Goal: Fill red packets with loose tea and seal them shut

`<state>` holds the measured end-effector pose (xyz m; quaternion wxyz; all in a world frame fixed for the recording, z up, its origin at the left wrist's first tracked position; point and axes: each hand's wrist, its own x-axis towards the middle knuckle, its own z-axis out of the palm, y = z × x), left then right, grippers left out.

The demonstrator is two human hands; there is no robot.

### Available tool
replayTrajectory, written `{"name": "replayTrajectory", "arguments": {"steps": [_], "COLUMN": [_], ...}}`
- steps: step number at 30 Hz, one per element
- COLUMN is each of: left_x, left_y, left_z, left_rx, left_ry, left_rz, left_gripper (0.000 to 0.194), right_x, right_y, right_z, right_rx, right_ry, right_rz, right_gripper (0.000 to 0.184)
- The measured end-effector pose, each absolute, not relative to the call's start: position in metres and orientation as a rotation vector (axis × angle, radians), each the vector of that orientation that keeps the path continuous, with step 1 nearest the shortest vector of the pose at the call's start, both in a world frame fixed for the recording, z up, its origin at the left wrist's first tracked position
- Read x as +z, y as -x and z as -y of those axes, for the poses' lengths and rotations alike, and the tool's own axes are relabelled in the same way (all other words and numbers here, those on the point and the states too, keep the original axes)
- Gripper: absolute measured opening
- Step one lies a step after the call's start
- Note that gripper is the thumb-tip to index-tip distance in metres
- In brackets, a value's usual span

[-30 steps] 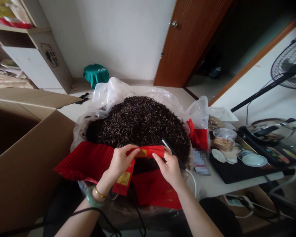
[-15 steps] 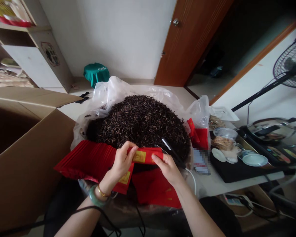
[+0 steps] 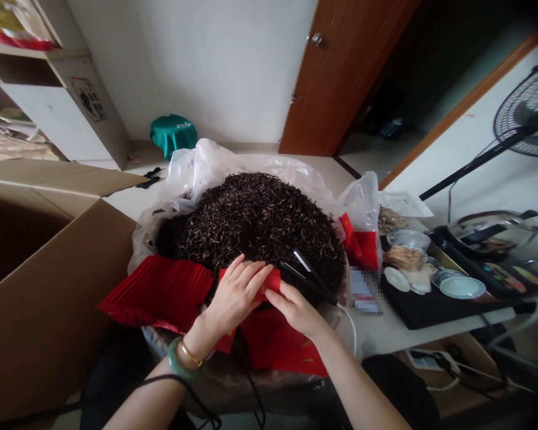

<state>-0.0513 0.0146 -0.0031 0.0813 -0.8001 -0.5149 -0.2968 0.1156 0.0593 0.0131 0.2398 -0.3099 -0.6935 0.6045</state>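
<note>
1. both hands sit together right at the near edge of a big heap of dark loose tea (image 3: 260, 218), which is piled in a clear plastic bag (image 3: 197, 167).
2. left hand (image 3: 235, 295) has its fingers laid flat over a small red packet (image 3: 271, 279), thumb tucked under, so the grip is closed on the packet from the top.
3. right hand (image 3: 296, 307) pinches the same packet from below, at its right end, fingertips touching the left hand's fingers. only a sliver of the packet shows between them.
4. a fanned stack of red packets (image 3: 161, 289) lies just left of the left hand, and more red packets (image 3: 282, 349) sit under the wrists.
5. a black hair-straightener-looking tool (image 3: 311, 276) rests on the tea just right of the hands.
6. open cardboard box (image 3: 49, 286) on the far left, a low bench (image 3: 394, 331) on the right with small dishes (image 3: 461, 288) and a pot (image 3: 491, 234).
7. green bangle (image 3: 176, 365) on the left wrist.
</note>
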Motion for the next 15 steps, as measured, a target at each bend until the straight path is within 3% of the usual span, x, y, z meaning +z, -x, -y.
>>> {"name": "replayTrajectory", "arguments": {"steps": [7,15], "left_x": [-0.003,-0.003], "left_y": [0.052,0.059], "left_z": [-0.014,-0.014], "left_rx": [-0.864,-0.807], "left_ry": [2.267,2.235], "left_rz": [1.792,1.936], "left_gripper": [0.046,0.047], "right_x": [0.019,0.028], "right_y": [-0.113,-0.107], "right_z": [-0.064,-0.063], "right_rx": [1.636,1.841], "right_ry": [0.822,0.737], "right_rz": [2.054,1.923], "right_gripper": [0.052,0.056]}}
